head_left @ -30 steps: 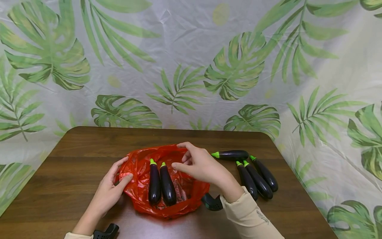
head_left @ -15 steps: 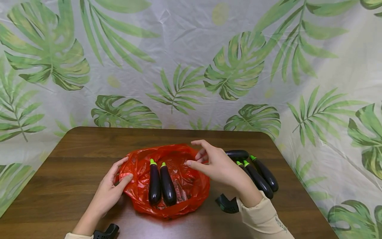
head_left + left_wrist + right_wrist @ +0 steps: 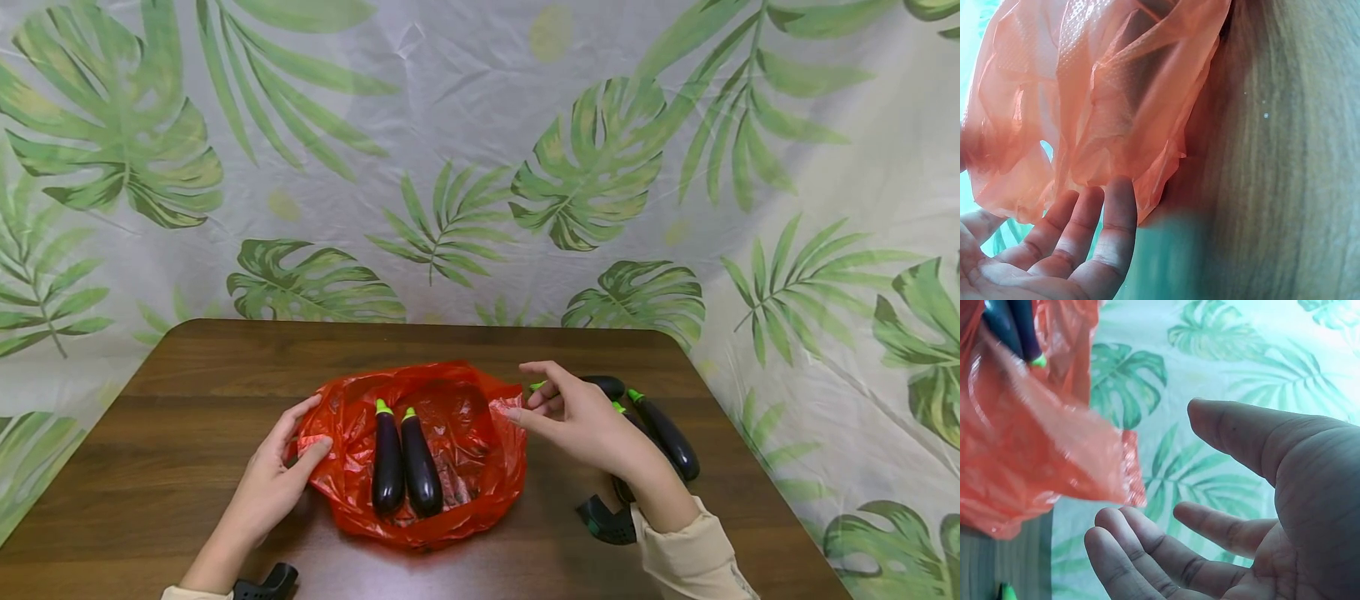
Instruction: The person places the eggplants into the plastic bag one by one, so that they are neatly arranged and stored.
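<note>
A red plastic bag (image 3: 468, 442) lies spread wide at the middle of the table, with two eggplants (image 3: 387, 462) side by side inside it. My left hand (image 3: 273, 479) holds the bag's left rim, thumb on the inner side and fingers outside. The left wrist view shows those fingertips (image 3: 1119, 194) against the thin plastic. Just past the bag's right rim is my right hand (image 3: 581, 421), thumb and fingers apart and nothing held. In the right wrist view a gap separates its thumb from the bag's handle end (image 3: 1132, 469); the fingertips lie just below that end.
More eggplants (image 3: 671, 437) lie on the table's right side, partly hidden behind the right hand and forearm. The wooden table (image 3: 172, 417) ends at a leaf-patterned sheet (image 3: 465, 167) hanging behind it. Dark wrist devices (image 3: 606, 521) sit at the wrists.
My right hand has moved right, from over the bag to beyond its right rim, and the bag's right handle end now shows. My left hand stays in place.
</note>
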### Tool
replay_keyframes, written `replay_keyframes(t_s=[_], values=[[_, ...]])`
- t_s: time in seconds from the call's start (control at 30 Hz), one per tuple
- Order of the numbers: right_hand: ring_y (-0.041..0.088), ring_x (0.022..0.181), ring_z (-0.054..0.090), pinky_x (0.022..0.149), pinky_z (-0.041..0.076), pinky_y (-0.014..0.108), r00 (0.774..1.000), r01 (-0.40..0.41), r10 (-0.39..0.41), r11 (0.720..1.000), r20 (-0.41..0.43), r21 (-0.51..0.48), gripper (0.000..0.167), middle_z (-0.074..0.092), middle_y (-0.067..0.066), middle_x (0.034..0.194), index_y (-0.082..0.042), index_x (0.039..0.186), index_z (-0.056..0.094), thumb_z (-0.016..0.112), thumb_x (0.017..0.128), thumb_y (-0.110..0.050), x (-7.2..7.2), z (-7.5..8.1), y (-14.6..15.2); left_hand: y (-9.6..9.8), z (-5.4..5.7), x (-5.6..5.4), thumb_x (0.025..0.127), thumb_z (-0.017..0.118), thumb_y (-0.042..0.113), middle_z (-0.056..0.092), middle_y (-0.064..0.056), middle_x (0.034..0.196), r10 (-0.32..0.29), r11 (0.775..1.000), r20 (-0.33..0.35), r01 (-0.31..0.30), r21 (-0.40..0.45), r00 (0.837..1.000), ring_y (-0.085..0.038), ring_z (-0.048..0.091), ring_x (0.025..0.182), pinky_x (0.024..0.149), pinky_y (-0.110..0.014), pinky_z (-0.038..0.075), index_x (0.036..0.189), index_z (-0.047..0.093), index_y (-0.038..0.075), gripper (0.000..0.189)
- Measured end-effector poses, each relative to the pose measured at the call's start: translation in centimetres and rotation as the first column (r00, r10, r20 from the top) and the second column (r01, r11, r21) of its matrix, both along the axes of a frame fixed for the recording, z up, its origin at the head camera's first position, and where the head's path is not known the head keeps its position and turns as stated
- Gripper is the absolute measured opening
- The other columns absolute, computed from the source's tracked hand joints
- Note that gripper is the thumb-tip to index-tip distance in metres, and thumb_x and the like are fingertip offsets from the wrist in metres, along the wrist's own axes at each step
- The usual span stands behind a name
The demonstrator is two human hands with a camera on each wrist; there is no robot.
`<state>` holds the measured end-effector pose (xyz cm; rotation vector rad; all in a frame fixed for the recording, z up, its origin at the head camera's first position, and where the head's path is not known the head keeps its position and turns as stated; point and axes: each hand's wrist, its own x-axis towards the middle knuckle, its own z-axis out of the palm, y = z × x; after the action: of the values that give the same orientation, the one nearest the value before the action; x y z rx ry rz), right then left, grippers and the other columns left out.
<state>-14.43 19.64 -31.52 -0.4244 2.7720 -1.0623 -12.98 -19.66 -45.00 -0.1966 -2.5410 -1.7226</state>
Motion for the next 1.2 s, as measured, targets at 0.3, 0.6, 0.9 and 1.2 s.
replay_keyframes(t_s=[0.3, 0.6, 0.9, 1.2], values=[[0.016, 0.103, 0.069, 0.086, 0.057, 0.035, 1.000, 0.031, -0.031, 0.999, 0.002, 0.010, 0.065, 0.069, 0.005, 0.118, -0.017, 0.155, 0.050, 0.073, 0.102, -0.046, 0.0, -0.9, 2.5, 0.0, 0.0, 0.0, 0.109, 0.064, 0.027, 0.048, -0.020, 0.165, 0.003, 1.000, 0.006, -0.002, -0.007, 1.000, -0.039, 0.058, 0.140, 0.090, -0.013, 0.053, 0.167, 0.036, 0.023, 0.064], [0.015, 0.100, 0.070, 0.076, 0.054, 0.032, 0.994, 0.105, -0.105, 0.994, 0.017, 0.030, 0.069, 0.070, 0.004, 0.116, -0.016, 0.157, 0.049, 0.073, 0.101, -0.049, 0.3, -1.8, 5.1, -0.1, 0.0, 0.0, 0.109, 0.065, 0.027, 0.051, -0.020, 0.163, 0.001, 1.000, -0.014, -0.001, -0.004, 1.000, -0.001, 0.062, 0.127, 0.091, -0.012, 0.053, 0.166, 0.038, 0.022, 0.063], [0.019, 0.107, 0.070, 0.084, 0.054, 0.035, 0.985, 0.163, -0.167, 0.984, 0.047, 0.070, 0.069, 0.070, 0.004, 0.118, -0.015, 0.156, 0.049, 0.071, 0.101, -0.052, 0.4, -2.9, 7.3, -0.1, -0.1, -0.1, 0.109, 0.065, 0.025, 0.050, -0.021, 0.163, -0.004, 1.000, -0.020, 0.004, 0.016, 1.000, 0.018, 0.054, 0.119, 0.092, -0.011, 0.052, 0.165, 0.039, 0.021, 0.063], [0.019, 0.109, 0.072, 0.086, 0.056, 0.036, 0.981, 0.174, -0.179, 0.982, 0.069, 0.079, 0.073, 0.071, 0.009, 0.124, -0.008, 0.158, 0.045, 0.072, 0.102, -0.047, 0.6, -4.1, 9.6, 0.0, 0.1, 0.0, 0.109, 0.064, 0.027, 0.050, -0.020, 0.164, 0.007, 1.000, 0.007, -0.007, -0.010, 1.000, -0.036, 0.059, 0.138, 0.092, -0.012, 0.052, 0.166, 0.037, 0.022, 0.063]])
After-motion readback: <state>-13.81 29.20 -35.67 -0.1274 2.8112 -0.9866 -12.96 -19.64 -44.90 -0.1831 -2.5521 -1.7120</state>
